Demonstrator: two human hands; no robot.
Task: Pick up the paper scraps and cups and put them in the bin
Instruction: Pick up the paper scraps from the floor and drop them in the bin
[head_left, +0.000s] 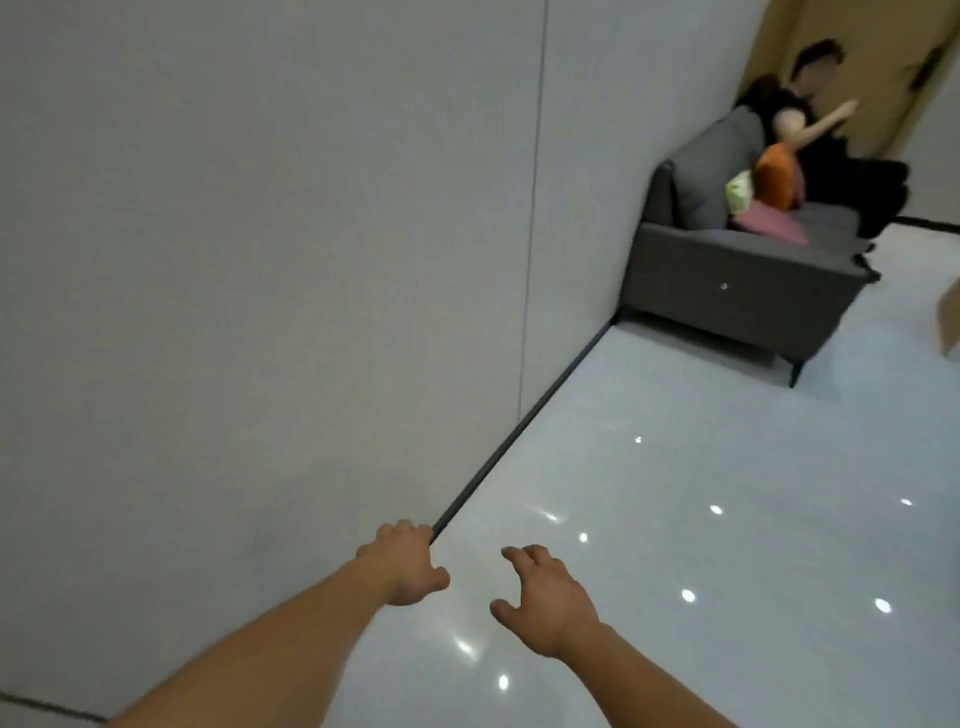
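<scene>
My left hand reaches forward low in the view, over the dark skirting line where the wall meets the floor. Its fingers curl loosely and hold nothing. My right hand is beside it over the glossy floor, fingers spread and relaxed, also holding nothing. No paper scraps, cups or bin show in this view.
A grey wall fills the left. A dark grey sofa stands at the far right against the wall, with orange and pink cushions and a seated person. A brown cardboard edge shows at the right border. The white floor reflects ceiling lights.
</scene>
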